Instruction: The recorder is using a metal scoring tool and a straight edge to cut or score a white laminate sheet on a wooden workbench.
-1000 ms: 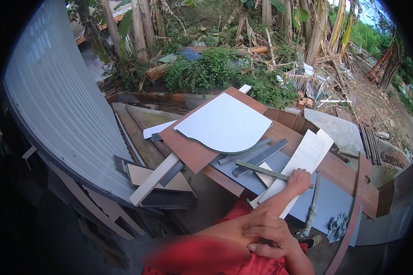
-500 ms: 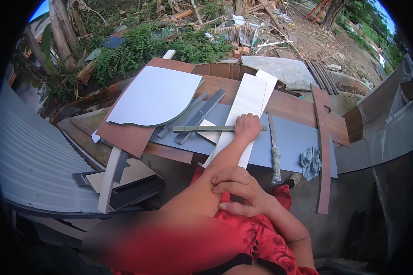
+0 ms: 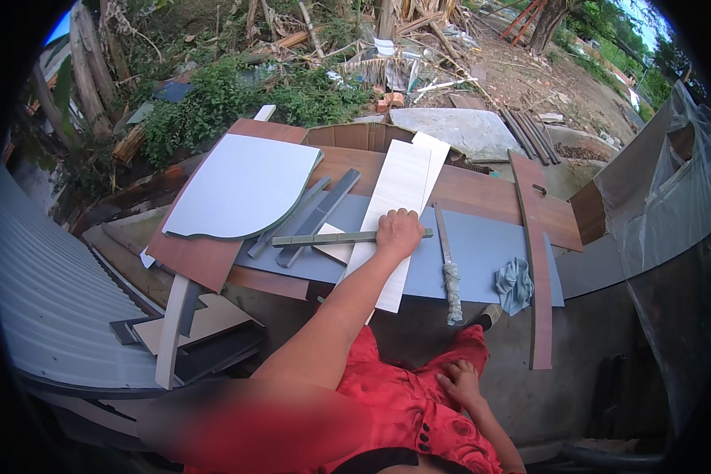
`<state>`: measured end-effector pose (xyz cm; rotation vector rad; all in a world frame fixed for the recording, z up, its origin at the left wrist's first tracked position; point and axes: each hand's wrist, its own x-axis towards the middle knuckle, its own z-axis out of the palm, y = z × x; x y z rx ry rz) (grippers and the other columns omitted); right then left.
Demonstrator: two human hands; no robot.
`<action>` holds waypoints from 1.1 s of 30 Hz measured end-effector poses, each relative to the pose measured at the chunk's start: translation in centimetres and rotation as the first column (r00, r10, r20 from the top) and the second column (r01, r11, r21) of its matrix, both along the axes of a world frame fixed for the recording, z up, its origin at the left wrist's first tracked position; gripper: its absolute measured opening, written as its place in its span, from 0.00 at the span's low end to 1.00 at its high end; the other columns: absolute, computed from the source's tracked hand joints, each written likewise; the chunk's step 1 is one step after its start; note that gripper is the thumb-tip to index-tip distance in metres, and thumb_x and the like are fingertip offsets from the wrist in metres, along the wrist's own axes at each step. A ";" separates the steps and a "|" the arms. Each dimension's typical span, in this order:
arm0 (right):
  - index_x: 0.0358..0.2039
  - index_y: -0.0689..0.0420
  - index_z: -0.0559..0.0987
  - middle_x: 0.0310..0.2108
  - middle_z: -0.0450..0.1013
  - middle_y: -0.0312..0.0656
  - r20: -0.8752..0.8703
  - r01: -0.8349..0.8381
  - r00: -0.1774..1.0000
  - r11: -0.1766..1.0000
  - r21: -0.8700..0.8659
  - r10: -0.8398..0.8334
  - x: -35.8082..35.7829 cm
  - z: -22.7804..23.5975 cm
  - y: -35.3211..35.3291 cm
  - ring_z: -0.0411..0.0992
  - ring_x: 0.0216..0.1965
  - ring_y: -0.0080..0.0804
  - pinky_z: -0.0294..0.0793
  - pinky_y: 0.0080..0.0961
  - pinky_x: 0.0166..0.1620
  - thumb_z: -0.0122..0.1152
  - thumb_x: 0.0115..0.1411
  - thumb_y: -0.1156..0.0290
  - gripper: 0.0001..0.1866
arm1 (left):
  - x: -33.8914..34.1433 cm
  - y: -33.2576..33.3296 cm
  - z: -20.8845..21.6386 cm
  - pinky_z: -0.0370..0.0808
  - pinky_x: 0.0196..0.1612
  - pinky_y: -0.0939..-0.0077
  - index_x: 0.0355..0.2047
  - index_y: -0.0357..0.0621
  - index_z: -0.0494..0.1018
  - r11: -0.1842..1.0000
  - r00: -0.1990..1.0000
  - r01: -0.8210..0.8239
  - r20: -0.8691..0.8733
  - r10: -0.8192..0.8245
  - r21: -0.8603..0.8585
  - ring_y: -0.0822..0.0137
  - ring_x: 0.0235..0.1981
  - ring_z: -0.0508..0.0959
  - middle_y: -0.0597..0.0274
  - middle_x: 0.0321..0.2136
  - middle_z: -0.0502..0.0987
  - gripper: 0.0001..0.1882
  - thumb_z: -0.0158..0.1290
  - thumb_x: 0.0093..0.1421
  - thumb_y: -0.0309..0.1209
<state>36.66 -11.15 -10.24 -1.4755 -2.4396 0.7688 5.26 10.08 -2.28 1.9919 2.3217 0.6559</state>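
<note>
Outdoors, gray panel [image 3: 486,245]; left hand [image 3: 400,234] holds strip [image 3: 324,238].

At left, a panel [image 3: 241,186] atop a board [image 3: 193,265]; just right of it, two bars [image 3: 327,210], side by side; then overlapping planks [image 3: 397,183], a strip [image 3: 332,238] lying across them beneath the left hand [image 3: 400,233]. Farther right, in order, a tool [image 3: 449,271], a cloth [image 3: 514,286], a second board [image 3: 536,261]. Behind, a box [image 3: 355,136]; front left, stacked offcuts [image 3: 212,320].

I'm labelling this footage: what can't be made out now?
All in the head view:
Greenish strip: stretch under the left hand, which covers it.
Brown board: its middle, hidden by the white panel.
Red patch, lower left: blurred.
Right forearm: cut off by the lower edge.
</note>
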 end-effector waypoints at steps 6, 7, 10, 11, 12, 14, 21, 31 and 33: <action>0.43 0.50 0.80 0.47 0.71 0.43 -0.020 0.216 0.976 0.976 0.003 -0.216 -0.4 -4.0 0.2 0.62 0.56 0.44 0.52 0.45 0.59 0.55 0.55 0.47 0.23 | -0.3 -0.1 0.0 0.71 0.42 0.59 0.29 0.42 0.74 1.000 1.000 -0.008 -0.028 0.007 -0.019 0.56 0.38 0.75 0.54 0.32 0.75 0.14 0.44 0.56 0.38; 0.41 0.51 0.80 0.47 0.71 0.44 -0.049 0.253 0.966 0.967 -0.009 -0.253 -0.3 -4.2 0.5 0.62 0.55 0.44 0.52 0.44 0.58 0.55 0.55 0.48 0.23 | -0.3 0.0 0.0 0.71 0.42 0.59 0.29 0.43 0.74 1.000 0.999 -0.014 -0.032 0.014 -0.020 0.56 0.37 0.75 0.54 0.32 0.75 0.13 0.44 0.56 0.38; 0.40 0.53 0.81 0.46 0.72 0.45 -0.094 0.320 0.942 0.947 -0.035 -0.322 -0.2 -4.1 0.6 0.63 0.55 0.43 0.51 0.44 0.58 0.54 0.55 0.49 0.22 | -0.1 0.1 -0.1 0.71 0.42 0.59 0.29 0.43 0.74 1.000 0.999 -0.014 -0.042 0.013 -0.019 0.56 0.37 0.76 0.54 0.32 0.76 0.13 0.44 0.56 0.37; 0.39 0.53 0.81 0.45 0.72 0.45 -0.104 0.338 0.934 0.940 -0.051 -0.342 -0.3 -4.0 0.6 0.63 0.55 0.43 0.51 0.43 0.57 0.54 0.55 0.49 0.22 | -0.1 0.1 0.0 0.71 0.42 0.59 0.29 0.43 0.74 1.000 0.999 -0.020 -0.044 0.019 -0.021 0.56 0.37 0.76 0.54 0.32 0.76 0.13 0.44 0.56 0.37; 0.39 0.53 0.81 0.45 0.72 0.45 -0.109 0.348 0.930 0.936 -0.049 -0.351 -0.2 -4.1 0.6 0.63 0.55 0.43 0.51 0.43 0.57 0.54 0.55 0.49 0.22 | -0.1 0.1 0.0 0.71 0.42 0.59 0.29 0.43 0.74 1.000 0.999 -0.009 -0.049 0.008 -0.018 0.56 0.37 0.76 0.54 0.32 0.76 0.13 0.44 0.56 0.37; 0.37 0.53 0.81 0.45 0.72 0.44 -0.126 0.361 0.924 0.932 -0.022 -0.361 -0.1 -4.4 0.2 0.64 0.54 0.42 0.52 0.44 0.56 0.54 0.55 0.49 0.21 | 0.0 0.1 -0.1 0.71 0.41 0.58 0.29 0.43 0.74 0.999 0.998 -0.029 -0.054 0.029 -0.017 0.56 0.36 0.76 0.54 0.31 0.76 0.13 0.44 0.56 0.37; 0.37 0.54 0.81 0.43 0.74 0.45 -0.175 0.418 0.891 0.908 -0.038 -0.418 0.4 -4.4 0.0 0.65 0.53 0.45 0.55 0.44 0.56 0.52 0.57 0.50 0.21 | 0.2 0.3 -0.3 0.71 0.40 0.58 0.29 0.43 0.75 1.000 0.995 -0.005 -0.103 0.006 0.009 0.56 0.35 0.76 0.55 0.30 0.76 0.14 0.44 0.57 0.37; 0.36 0.57 0.80 0.42 0.74 0.49 -0.172 0.446 0.877 0.893 -0.055 -0.448 0.7 -4.8 0.3 0.68 0.50 0.46 0.59 0.40 0.54 0.48 0.60 0.50 0.23 | 0.0 0.5 -0.4 0.72 0.41 0.56 0.29 0.42 0.74 0.999 0.993 -0.022 -0.119 0.024 0.023 0.55 0.37 0.76 0.55 0.32 0.76 0.15 0.42 0.58 0.38; 0.36 0.57 0.80 0.43 0.74 0.51 -0.179 0.459 0.870 0.887 -0.044 -0.459 0.8 -5.0 0.2 0.68 0.50 0.46 0.59 0.41 0.54 0.48 0.60 0.49 0.23 | 0.2 0.3 -0.4 0.72 0.41 0.56 0.29 0.42 0.74 1.000 0.993 -0.009 -0.119 0.012 0.025 0.54 0.36 0.76 0.55 0.32 0.76 0.15 0.42 0.58 0.38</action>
